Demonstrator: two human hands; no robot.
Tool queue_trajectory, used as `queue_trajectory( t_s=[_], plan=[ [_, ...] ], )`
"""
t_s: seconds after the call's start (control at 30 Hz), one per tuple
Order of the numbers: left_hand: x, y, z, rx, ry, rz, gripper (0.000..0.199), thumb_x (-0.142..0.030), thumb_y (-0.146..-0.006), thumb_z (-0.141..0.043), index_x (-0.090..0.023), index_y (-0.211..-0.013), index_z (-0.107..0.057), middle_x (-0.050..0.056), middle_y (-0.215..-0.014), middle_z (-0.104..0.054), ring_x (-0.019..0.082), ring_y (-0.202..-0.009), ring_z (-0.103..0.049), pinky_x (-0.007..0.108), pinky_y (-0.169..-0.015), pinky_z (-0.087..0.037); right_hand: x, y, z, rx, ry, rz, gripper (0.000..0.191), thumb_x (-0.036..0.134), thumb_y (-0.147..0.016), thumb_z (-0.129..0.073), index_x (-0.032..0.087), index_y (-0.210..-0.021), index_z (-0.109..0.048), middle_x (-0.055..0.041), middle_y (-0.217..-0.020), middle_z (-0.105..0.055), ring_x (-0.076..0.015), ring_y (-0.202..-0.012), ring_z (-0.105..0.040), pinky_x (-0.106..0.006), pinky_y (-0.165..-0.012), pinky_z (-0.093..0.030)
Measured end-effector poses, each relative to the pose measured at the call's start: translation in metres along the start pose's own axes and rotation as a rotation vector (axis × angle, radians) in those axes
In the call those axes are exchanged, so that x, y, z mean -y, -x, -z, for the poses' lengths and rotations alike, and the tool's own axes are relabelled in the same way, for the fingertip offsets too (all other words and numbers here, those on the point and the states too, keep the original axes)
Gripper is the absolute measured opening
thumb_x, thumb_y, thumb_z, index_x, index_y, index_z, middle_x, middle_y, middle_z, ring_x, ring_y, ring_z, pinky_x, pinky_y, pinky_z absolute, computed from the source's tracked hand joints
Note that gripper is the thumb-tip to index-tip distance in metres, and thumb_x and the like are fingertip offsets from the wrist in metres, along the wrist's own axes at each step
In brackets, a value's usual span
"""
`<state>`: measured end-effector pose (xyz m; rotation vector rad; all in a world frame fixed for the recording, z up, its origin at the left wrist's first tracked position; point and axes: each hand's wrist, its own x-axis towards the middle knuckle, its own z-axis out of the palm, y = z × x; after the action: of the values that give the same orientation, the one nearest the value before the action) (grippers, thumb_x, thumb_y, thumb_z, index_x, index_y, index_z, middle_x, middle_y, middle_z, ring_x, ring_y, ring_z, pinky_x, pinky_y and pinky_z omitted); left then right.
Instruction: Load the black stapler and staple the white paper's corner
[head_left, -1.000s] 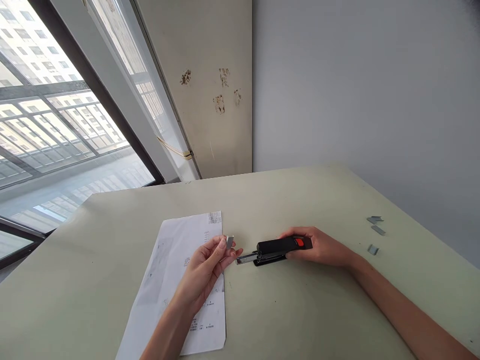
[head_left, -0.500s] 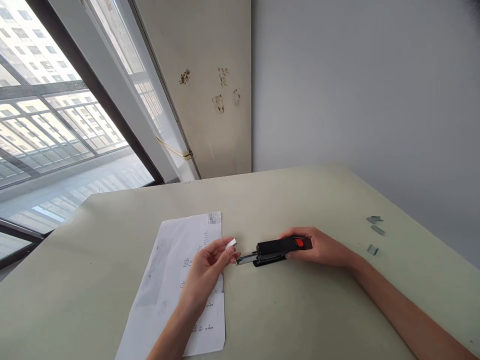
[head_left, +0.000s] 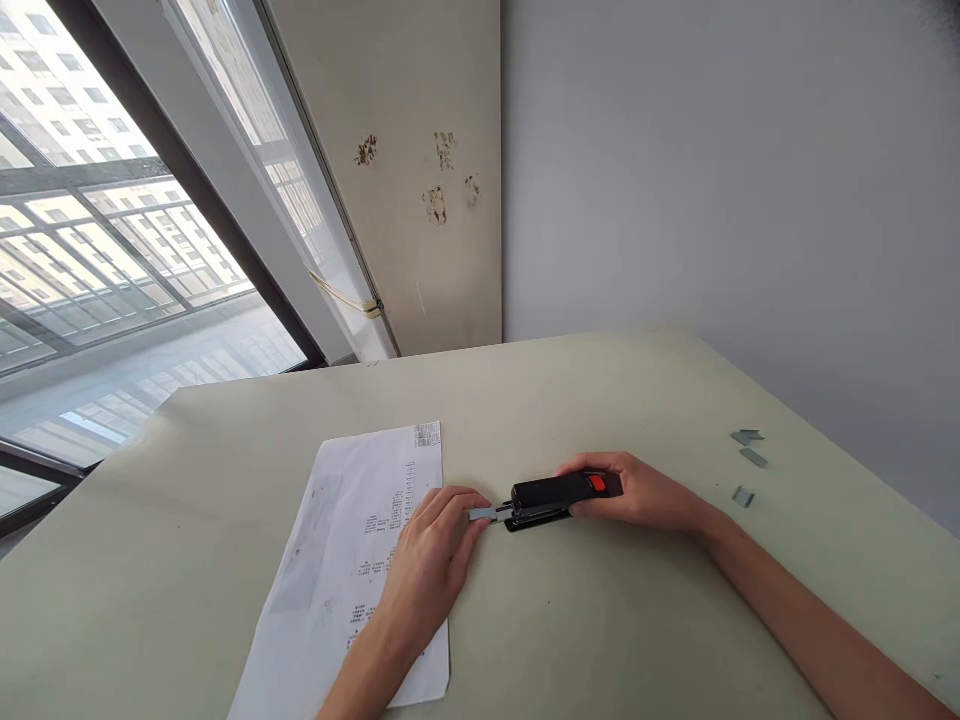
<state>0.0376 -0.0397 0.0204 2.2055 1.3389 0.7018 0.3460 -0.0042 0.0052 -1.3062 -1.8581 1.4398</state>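
A black stapler with a red button lies on the table, its metal tray sticking out to the left. My right hand is closed round the stapler's right end. At the tray, my left hand pinches a grey strip of staples between thumb and fingers. The strip lies in line with the tray, touching or right over it. Beneath my left hand and wrist is a printed sheet of paper.
Several small grey staple strips lie on the pale green table at the right. Behind the table are a grey wall, a stained beige panel and a window at the left.
My left hand has turned palm down and moved slightly right, bringing the staple strip from above the tray down to it. My right hand still holds the stapler.
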Motion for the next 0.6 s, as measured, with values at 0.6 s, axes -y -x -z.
queue_trajectory(
  t_s=[0.6],
  plan=[
    [0.003, 0.0009, -0.0028, 0.022, -0.011, 0.007, 0.022, -0.042, -0.104, -0.054, -0.028, -0.116, -0.067, 0.007, -0.116, -0.072, 0.027, -0.107, -0.068, 0.041, -0.09, -0.056, 0.0009, 0.0003, 0.001, 0.004, 0.02, 0.015, 0.037, 0.049, -0.084, -0.077, 0.028, -0.114, -0.075, -0.0032, -0.105, -0.074, -0.0252, -0.095, -0.067, -0.035, -0.083, -0.051]
  ],
)
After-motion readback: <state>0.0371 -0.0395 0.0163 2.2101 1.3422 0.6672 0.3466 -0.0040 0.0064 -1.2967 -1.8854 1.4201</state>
